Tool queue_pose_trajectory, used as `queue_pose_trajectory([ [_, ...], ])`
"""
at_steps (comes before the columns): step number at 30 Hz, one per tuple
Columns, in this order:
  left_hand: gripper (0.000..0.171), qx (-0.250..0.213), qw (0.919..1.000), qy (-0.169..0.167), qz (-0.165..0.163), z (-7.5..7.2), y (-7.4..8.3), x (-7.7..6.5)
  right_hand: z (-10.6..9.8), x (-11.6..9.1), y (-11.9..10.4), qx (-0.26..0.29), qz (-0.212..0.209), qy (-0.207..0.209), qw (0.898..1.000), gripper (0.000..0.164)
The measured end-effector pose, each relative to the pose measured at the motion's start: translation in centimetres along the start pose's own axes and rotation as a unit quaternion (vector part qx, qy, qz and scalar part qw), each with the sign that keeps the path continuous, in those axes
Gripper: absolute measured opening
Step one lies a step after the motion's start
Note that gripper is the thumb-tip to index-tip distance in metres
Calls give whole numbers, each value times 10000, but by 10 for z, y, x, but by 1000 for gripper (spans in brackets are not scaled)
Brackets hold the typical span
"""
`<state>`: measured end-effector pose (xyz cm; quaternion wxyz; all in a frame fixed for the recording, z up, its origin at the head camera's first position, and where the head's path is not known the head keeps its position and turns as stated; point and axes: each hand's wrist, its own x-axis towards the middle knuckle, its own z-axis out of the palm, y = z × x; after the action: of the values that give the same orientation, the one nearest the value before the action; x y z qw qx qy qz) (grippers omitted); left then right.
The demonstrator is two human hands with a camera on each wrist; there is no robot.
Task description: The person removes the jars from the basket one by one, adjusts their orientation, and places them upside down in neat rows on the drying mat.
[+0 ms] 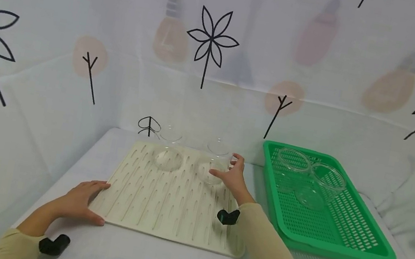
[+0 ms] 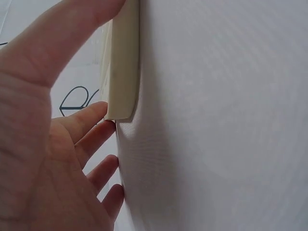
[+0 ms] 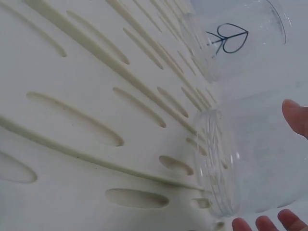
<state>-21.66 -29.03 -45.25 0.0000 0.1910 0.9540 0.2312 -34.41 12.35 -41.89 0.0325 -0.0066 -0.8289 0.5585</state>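
My left hand [image 1: 80,202] rests at the near left corner of a cream ridged drying mat [image 1: 162,195]. Its thumb lies along the front edge and its fingers, spread, touch the left side. In the left wrist view, the fingertips [image 2: 99,109] meet the mat's corner. Two clear jars stand on the far part of the mat, a left jar [image 1: 167,158] and a right jar [image 1: 204,168]. Beside the right jar is my right hand [image 1: 235,178], thumb and fingers spread around its side. In the right wrist view, the fingertips [image 3: 288,219] lie just outside the jar wall.
To the right, a green plastic basket [image 1: 340,252] holds two more clear jars [image 1: 309,198], wide mouths up. A white cloth covers the table [image 1: 151,258]. Printed white fabric [image 1: 236,107] hangs around the back and sides.
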Motion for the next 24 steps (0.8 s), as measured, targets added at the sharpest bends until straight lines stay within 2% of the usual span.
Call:
queue_pose_trajectory([
  [10,101,35,10000,50,14,1,0,0,-4,-4,-19,182,-76,290,9994,93],
  [24,101,60,9999,32,-90,2,1,1,-28,-10,-48,313,-267,387,9984,92],
])
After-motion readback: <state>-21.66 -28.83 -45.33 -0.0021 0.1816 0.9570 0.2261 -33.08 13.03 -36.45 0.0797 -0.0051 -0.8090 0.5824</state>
